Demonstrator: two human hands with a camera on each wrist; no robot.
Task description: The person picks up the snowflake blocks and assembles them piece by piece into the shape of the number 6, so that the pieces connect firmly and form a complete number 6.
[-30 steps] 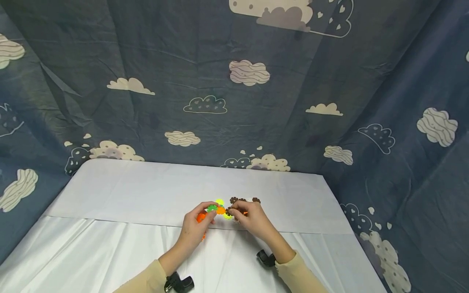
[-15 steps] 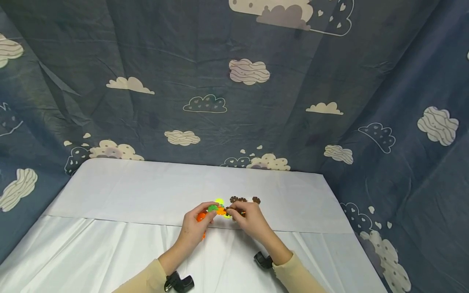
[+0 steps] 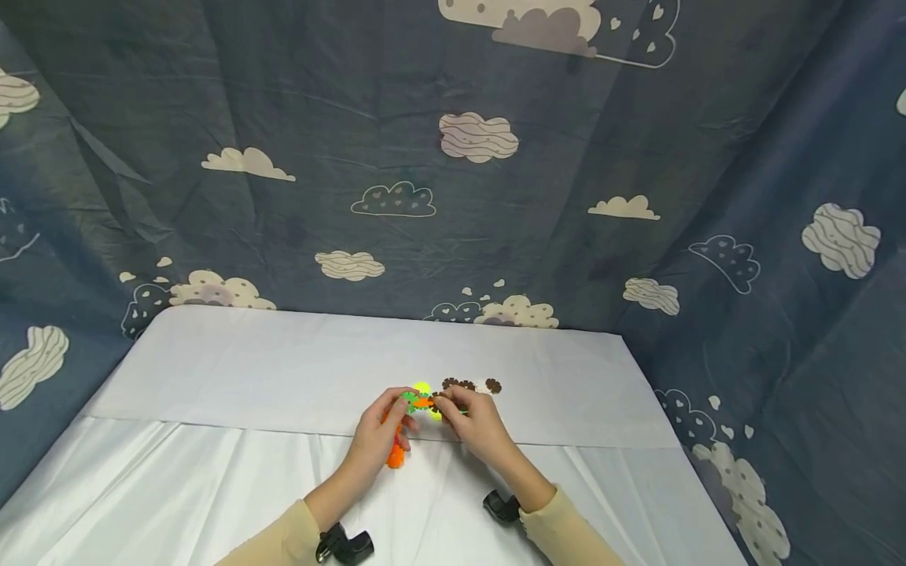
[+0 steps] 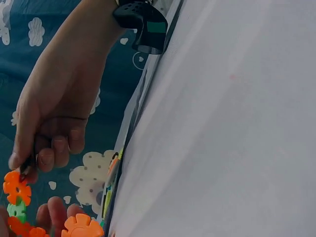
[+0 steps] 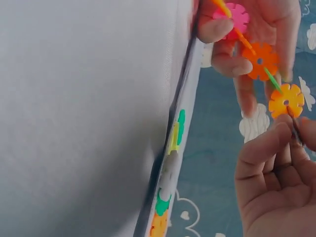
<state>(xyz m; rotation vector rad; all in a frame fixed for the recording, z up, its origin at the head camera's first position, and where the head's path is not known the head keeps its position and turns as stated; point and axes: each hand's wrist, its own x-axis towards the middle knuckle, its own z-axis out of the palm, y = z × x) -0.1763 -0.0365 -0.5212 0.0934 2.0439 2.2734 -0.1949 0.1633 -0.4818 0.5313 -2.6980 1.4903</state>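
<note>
My left hand (image 3: 371, 432) grips a chain of slotted, flower-shaped plastic interlocking discs. In the right wrist view the chain runs from a pink disc (image 5: 232, 20) through an orange disc (image 5: 266, 61) and an edge-on green disc (image 5: 272, 79) to a lighter orange disc (image 5: 292, 94) at its end. A brown disc (image 5: 295, 130), seen edge-on, is pinched between thumb and finger of my right hand (image 3: 481, 420). Its edge meets the end orange disc near the centre hole. More orange discs (image 3: 395, 457) hang below my left hand.
Loose brown discs (image 3: 493, 385) and a yellow disc (image 3: 421, 387) lie on the white tabletop (image 3: 283, 369) just beyond my hands. A dark cloud-print curtain (image 3: 297, 94) stands behind and at both sides. Black wrist cameras (image 3: 347, 545) sit under the forearms.
My right hand has moved slightly left, bringing the brown disc up against the chain's end. The chain has turned in my left hand, and its lower orange part shows more.
</note>
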